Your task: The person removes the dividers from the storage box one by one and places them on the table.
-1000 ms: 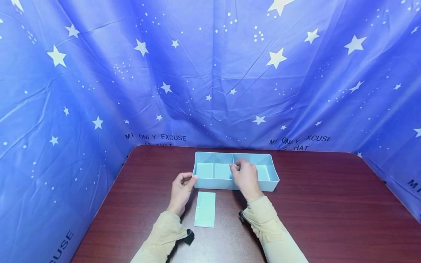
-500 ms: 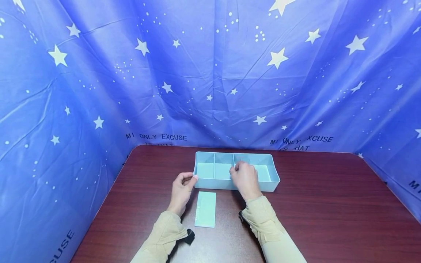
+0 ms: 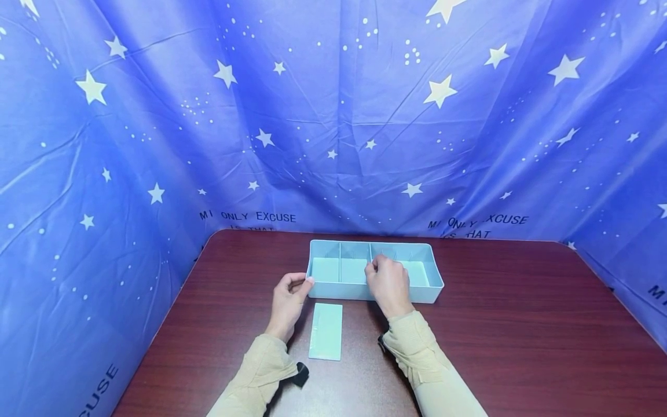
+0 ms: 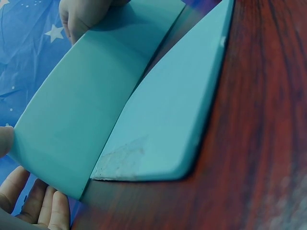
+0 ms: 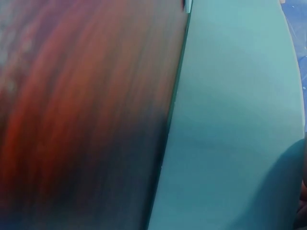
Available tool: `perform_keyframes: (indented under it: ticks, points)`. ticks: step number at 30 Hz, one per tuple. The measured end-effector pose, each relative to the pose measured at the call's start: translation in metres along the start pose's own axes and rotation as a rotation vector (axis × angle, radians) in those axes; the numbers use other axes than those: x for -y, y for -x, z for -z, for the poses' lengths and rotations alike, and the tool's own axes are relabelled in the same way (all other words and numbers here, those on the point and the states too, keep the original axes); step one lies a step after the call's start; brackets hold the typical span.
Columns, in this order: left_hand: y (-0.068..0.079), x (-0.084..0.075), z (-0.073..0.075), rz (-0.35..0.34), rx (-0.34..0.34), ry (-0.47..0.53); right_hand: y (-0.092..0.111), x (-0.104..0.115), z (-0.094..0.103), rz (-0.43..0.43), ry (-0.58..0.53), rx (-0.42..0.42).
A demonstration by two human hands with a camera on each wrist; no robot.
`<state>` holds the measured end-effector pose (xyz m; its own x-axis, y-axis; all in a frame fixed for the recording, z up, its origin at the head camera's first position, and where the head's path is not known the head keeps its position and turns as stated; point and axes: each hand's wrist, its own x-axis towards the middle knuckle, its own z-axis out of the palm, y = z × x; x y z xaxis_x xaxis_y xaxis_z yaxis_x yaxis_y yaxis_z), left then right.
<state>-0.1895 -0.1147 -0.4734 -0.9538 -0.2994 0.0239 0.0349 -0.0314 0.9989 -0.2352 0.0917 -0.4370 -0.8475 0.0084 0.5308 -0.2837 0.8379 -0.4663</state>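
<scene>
A light blue organizer box with upright dividers stands near the back of the table. My left hand holds its front left corner, the thumb at the rim and the other fingers along the end wall; the left wrist view shows these fingers around the corner. My right hand reaches over the front wall and pinches the middle divider, its fingertips partly hidden inside the box. Another divider stands upright further left. In front of the box a flat light blue plate lies on the table.
The dark red wood-grain table extends to both sides of the box. A blue curtain with white stars hangs behind it and along the sides. Black straps show at the cuffs.
My right hand has sunk slightly at the middle divider, its knuckles now a little lower. The left hand, the box and the loose plate stay in place.
</scene>
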Motion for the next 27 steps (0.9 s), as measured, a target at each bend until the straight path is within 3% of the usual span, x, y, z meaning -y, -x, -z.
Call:
perform_keyframes:
  ticks: [27]
  points:
    - [0.0009, -0.0029, -0.0001, 0.024, -0.005, 0.003, 0.0006, 0.0010, -0.0005, -0.010, -0.013, -0.031]
